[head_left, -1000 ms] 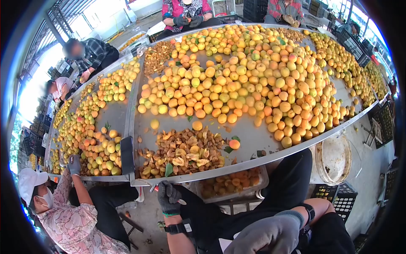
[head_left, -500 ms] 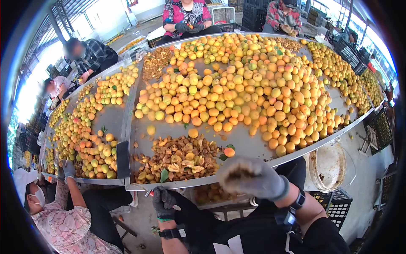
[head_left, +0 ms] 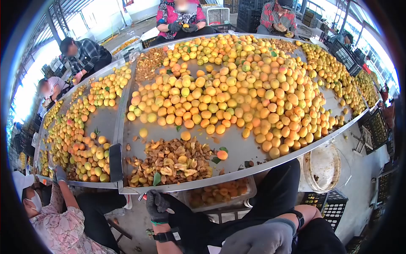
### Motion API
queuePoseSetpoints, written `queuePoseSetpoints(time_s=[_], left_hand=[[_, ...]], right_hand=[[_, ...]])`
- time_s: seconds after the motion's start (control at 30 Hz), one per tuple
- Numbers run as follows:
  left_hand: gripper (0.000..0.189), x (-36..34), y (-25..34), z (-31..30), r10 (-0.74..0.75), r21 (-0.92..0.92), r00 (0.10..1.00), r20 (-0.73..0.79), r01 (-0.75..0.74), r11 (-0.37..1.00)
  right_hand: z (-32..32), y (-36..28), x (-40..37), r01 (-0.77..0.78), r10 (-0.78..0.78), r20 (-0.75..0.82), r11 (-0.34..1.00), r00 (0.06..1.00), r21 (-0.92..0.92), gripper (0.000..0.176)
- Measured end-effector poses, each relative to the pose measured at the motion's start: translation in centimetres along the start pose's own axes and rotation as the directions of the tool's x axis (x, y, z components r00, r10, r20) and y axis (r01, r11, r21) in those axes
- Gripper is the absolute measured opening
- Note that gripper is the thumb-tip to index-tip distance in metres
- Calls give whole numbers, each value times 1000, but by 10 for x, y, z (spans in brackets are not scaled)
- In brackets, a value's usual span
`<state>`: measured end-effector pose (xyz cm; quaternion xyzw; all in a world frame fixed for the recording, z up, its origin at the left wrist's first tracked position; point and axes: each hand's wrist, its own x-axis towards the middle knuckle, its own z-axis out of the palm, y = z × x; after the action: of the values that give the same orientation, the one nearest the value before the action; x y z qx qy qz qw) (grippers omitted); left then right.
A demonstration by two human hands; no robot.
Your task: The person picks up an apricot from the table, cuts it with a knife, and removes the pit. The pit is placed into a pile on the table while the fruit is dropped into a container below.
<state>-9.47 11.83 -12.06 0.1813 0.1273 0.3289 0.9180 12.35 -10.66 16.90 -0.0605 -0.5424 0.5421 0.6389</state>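
My left hand (head_left: 157,206), in a dark grey glove, is closed around a small red tool (head_left: 144,197) at the table's front edge; only bits of the tool show. My right hand (head_left: 260,238), in a lighter grey glove, is low over my lap, its back up and its fingers hidden. Whole apricots (head_left: 237,93) lie heaped on the metal table (head_left: 237,146). Nearer me sits a mound of split brown-orange pieces (head_left: 173,161), with one apricot (head_left: 222,155) to its right. Below the edge, a clear tub (head_left: 220,194) holds orange fruit.
A co-worker (head_left: 63,220) sits at the left; others (head_left: 182,19) work across the table. A black block (head_left: 115,163) stands on the table divider (head_left: 127,106). At the right are a white bucket (head_left: 323,169) and a black crate (head_left: 334,209).
My right hand has moved down from the table's front edge toward my lap, uncovering the tub. The view has shifted slightly; my left hand keeps its grip.
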Motion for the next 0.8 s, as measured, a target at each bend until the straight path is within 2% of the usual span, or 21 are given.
queuePoseSetpoints(time_s=[0.03,0.1,0.13,0.17,0.2,0.23,0.3,0.33,0.4,0.43,0.5,0.63,0.7,0.73,0.77,0.8], left_hand=[[26,-2,-1,-1,0,-1,1000,-6,0,1000],[30,2,0,-2,27,31,998,50,-28,999],[30,3,0,-3,34,30,998,55,-35,999],[30,3,0,-5,30,37,998,54,-32,999],[29,2,1,-5,25,44,998,55,-27,999],[29,2,1,-4,29,43,998,63,-31,999],[28,2,0,-2,28,57,998,64,-32,998],[28,2,0,-2,31,55,997,67,-35,998],[27,1,-1,-2,43,60,999,12,-44,997],[27,1,1,-1,45,60,999,15,-46,997],[24,2,1,0,18,58,999,45,-21,998],[24,3,1,5,24,44,998,63,-26,999],[25,1,2,6,11,37,999,42,-13,999],[25,-1,2,5,15,37,999,30,-17,999],[25,0,2,5,16,36,999,35,-18,999],[26,1,1,3,15,35,999,44,-16,999]], right_hand=[[-1,2,1,57,-58,-10,998,998,-30,19],[-25,26,-15,50,-53,-34,996,998,-78,21],[-34,24,-18,-227,177,-214,946,961,-234,22],[-43,22,-22,-498,350,-418,804,838,-325,24],[-70,36,-34,-585,254,-544,533,800,-612,24],[-103,54,-49,-628,109,-619,159,778,-762,25],[-141,70,-73,-738,41,-752,-168,657,-654,28],[-154,76,-81,-735,40,-750,-170,660,-656,28],[-171,85,-90,-752,7,-833,-426,553,-503,27],[-177,88,-90,-751,6,-832,-427,555,-504,27],[-186,92,-89,-745,98,-885,-502,455,-439,31],[-207,97,-102,-728,94,-876,-518,473,-449,39],[-232,89,-110,-900,-10,-902,-60,432,-431,38],[-250,81,-119,-835,-164,-888,304,428,-459,34],[-265,71,-125,-633,-309,-880,612,360,-473,30],[-265,61,-118,-636,-304,-882,612,359,-470,30]])
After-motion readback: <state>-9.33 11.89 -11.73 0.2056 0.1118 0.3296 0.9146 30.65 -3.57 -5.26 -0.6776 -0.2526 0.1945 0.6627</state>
